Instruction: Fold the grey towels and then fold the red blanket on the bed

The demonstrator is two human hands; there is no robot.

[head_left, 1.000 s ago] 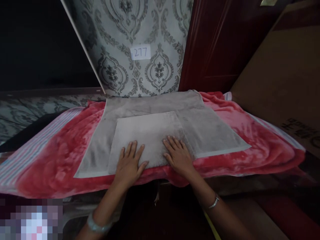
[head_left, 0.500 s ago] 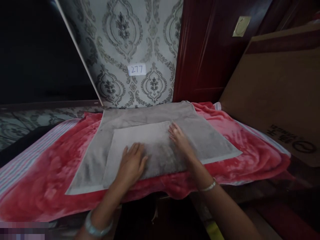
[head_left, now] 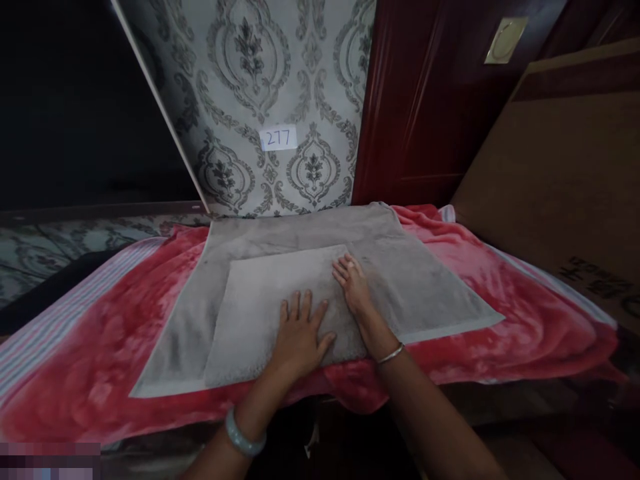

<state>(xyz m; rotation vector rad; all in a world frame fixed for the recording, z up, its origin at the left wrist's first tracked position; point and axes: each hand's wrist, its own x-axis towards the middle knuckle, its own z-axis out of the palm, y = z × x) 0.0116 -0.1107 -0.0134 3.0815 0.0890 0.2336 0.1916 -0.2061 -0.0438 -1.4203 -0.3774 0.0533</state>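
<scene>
A large grey towel [head_left: 280, 233] lies spread over a red plush blanket [head_left: 120, 333]. On its front middle part sits a smaller folded grey cloth [head_left: 255, 287]. My left hand [head_left: 300, 337] rests palm down on the near part of the folded cloth, its fingers spread. Against the cloth's right edge, near the far right corner, my right hand [head_left: 356, 283] lies with fingers stretched out. Neither hand grips anything. A pale bangle circles the left wrist and a thin silver one the right.
A dark screen [head_left: 90, 107] stands at the left. Behind the blanket are a patterned wall with a label [head_left: 279, 138] reading 277 and a dark red panel [head_left: 415, 100]. A big cardboard box [head_left: 575, 160] leans at the right. Striped cloth [head_left: 75, 303] shows beneath the blanket.
My left hand has slid right across the folded cloth, its fingers spreading wider. My right hand stays by the right edge, slightly nearer me. The view has shifted a little.
</scene>
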